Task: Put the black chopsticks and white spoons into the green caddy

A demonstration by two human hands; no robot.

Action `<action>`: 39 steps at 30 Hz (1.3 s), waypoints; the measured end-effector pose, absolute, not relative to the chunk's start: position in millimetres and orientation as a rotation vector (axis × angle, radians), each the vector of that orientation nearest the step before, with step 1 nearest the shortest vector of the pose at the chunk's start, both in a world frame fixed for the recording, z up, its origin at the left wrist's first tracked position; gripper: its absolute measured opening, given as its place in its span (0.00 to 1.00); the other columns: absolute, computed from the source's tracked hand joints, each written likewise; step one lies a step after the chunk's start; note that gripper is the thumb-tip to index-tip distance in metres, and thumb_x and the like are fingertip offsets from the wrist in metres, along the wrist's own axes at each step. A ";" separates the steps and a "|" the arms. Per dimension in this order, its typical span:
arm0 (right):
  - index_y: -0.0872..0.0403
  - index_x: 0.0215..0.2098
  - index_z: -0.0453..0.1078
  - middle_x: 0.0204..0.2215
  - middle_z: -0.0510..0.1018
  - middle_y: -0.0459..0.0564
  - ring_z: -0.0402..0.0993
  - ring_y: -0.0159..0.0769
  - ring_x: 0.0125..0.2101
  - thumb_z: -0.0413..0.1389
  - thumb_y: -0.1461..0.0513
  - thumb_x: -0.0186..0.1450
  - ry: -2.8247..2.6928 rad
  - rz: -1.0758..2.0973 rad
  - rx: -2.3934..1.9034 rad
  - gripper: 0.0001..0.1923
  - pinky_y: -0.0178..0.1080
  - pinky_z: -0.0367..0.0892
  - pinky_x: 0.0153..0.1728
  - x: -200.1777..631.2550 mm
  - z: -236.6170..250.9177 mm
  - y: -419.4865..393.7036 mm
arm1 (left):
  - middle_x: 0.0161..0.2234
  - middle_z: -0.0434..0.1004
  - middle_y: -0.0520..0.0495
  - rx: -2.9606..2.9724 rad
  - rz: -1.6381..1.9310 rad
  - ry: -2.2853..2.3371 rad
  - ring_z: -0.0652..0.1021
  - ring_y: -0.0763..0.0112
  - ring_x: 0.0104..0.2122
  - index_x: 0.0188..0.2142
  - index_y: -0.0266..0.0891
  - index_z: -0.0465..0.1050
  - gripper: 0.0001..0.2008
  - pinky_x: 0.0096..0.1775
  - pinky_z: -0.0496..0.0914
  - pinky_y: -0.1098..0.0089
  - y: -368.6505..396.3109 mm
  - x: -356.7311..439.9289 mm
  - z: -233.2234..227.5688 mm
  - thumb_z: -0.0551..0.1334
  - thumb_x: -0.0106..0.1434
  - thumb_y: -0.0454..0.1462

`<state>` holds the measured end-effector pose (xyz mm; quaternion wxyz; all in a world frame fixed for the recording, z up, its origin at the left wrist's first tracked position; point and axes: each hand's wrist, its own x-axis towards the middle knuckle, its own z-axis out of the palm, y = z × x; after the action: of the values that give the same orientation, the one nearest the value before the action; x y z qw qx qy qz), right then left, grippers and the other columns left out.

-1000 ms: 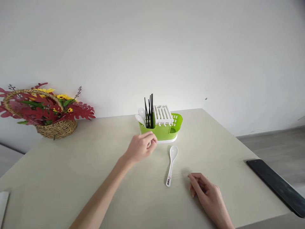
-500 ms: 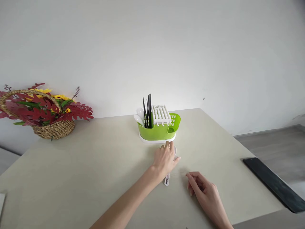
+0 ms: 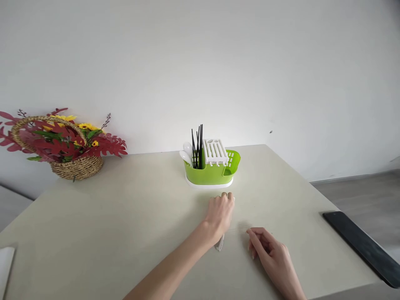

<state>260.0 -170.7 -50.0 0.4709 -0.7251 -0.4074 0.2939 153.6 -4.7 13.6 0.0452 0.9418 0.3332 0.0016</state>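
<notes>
Left hand (image 3: 220,212) palm-down, arm outstretched, right hand (image 3: 270,252) loosely curled, resting

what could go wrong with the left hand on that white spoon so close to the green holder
The left hand covers most of the white spoon, leaving only the handle end showing, so a flat grip could slip. The green holder stands just beyond the fingers; a forward lift might bump it and rattle the black chopsticks.
</notes>
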 end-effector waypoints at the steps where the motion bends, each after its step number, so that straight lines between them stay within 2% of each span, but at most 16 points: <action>1: 0.50 0.36 0.75 0.23 0.76 0.46 0.72 0.35 0.23 0.54 0.37 0.69 -1.006 0.717 -1.779 0.26 0.35 0.66 0.26 260.3 -50.2 -170.7 | 0.41 0.81 0.39 2.873 0.003 1.010 0.83 0.58 0.38 0.49 0.37 0.73 0.12 0.36 0.75 0.65 -3.6 150.6 12.7 0.60 0.68 0.28; 5: 0.50 0.37 0.75 0.23 0.76 0.45 0.71 0.35 0.23 0.54 0.39 0.70 -0.987 0.700 -1.782 0.25 0.35 0.67 0.27 257.8 -46.7 -171.2 | 0.43 0.82 0.42 2.836 0.016 0.962 0.84 0.59 0.38 0.46 0.38 0.74 0.06 0.36 0.73 0.66 0.0 136.4 11.5 0.60 0.72 0.33; 11: 0.50 0.37 0.74 0.23 0.76 0.46 0.71 0.36 0.24 0.54 0.37 0.70 -0.981 0.699 -1.801 0.26 0.35 0.66 0.27 255.5 -44.4 -171.4 | 0.42 0.85 0.50 2.577 0.234 0.959 0.83 0.65 0.38 0.42 0.45 0.79 0.03 0.36 0.70 0.69 14.9 101.9 31.8 0.65 0.71 0.38; 17: 0.49 0.37 0.74 0.23 0.76 0.45 0.70 0.35 0.24 0.54 0.39 0.70 -0.979 0.699 -1.808 0.25 0.35 0.66 0.27 254.3 -45.6 -171.6 | 0.37 0.85 0.55 2.326 0.643 0.848 0.76 0.76 0.23 0.38 0.45 0.79 0.07 0.27 0.69 0.73 36.6 56.7 71.3 0.67 0.69 0.43; 20: 0.48 0.36 0.74 0.22 0.75 0.44 0.70 0.35 0.23 0.55 0.38 0.70 -0.948 0.673 -1.817 0.24 0.35 0.65 0.27 252.2 -44.2 -172.2 | 0.33 0.83 0.54 2.161 0.906 0.823 0.75 0.78 0.18 0.39 0.43 0.78 0.10 0.20 0.68 0.75 43.5 37.9 91.5 0.65 0.70 0.46; 23: 0.48 0.36 0.75 0.22 0.76 0.45 0.70 0.35 0.22 0.55 0.38 0.69 -0.957 0.663 -1.812 0.25 0.35 0.65 0.26 252.9 -43.8 -172.8 | 0.29 0.81 0.54 2.117 1.348 0.834 0.78 0.77 0.18 0.39 0.41 0.76 0.10 0.20 0.70 0.77 50.4 25.7 111.5 0.67 0.70 0.46; 26: 0.49 0.36 0.75 0.23 0.76 0.46 0.71 0.35 0.23 0.54 0.38 0.70 -0.992 0.686 -1.819 0.25 0.35 0.66 0.26 255.5 -44.2 -173.7 | 0.34 0.82 0.51 2.146 1.852 0.867 0.82 0.76 0.22 0.41 0.41 0.74 0.10 0.22 0.72 0.77 58.5 21.1 127.5 0.68 0.70 0.45; 28: 0.49 0.37 0.76 0.23 0.77 0.46 0.71 0.36 0.23 0.54 0.38 0.70 -0.994 0.697 -1.828 0.25 0.35 0.66 0.27 256.4 -44.2 -174.0 | 0.39 0.81 0.50 2.168 2.037 0.859 0.83 0.76 0.24 0.43 0.41 0.72 0.10 0.23 0.74 0.76 65.0 21.8 132.3 0.66 0.71 0.44; 30: 0.49 0.37 0.75 0.24 0.77 0.46 0.71 0.36 0.24 0.54 0.39 0.70 -0.992 0.707 -1.827 0.25 0.35 0.66 0.27 256.5 -44.0 -174.0 | 0.42 0.81 0.49 2.234 2.041 0.815 0.83 0.75 0.26 0.44 0.41 0.70 0.10 0.26 0.77 0.75 72.9 24.9 130.6 0.65 0.73 0.44; 34: 0.49 0.38 0.75 0.24 0.77 0.46 0.72 0.36 0.24 0.53 0.39 0.71 -0.998 0.714 -1.814 0.24 0.35 0.66 0.28 257.3 -45.9 -172.5 | 0.44 0.82 0.47 2.418 1.817 0.697 0.85 0.74 0.32 0.46 0.42 0.70 0.08 0.33 0.81 0.72 90.9 35.4 112.7 0.62 0.75 0.44; 39: 0.50 0.37 0.75 0.23 0.76 0.46 0.72 0.36 0.23 0.54 0.40 0.70 -1.026 0.709 -1.792 0.24 0.35 0.66 0.26 262.4 -52.6 -171.3 | 0.45 0.83 0.47 2.503 1.616 0.587 0.84 0.76 0.32 0.46 0.42 0.71 0.07 0.36 0.79 0.74 105.3 47.9 92.9 0.61 0.76 0.43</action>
<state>262.4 -171.3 -52.6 0.4611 -0.7283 -0.4170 0.2881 47.9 105.3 92.9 0.0527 0.8231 0.1932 0.5314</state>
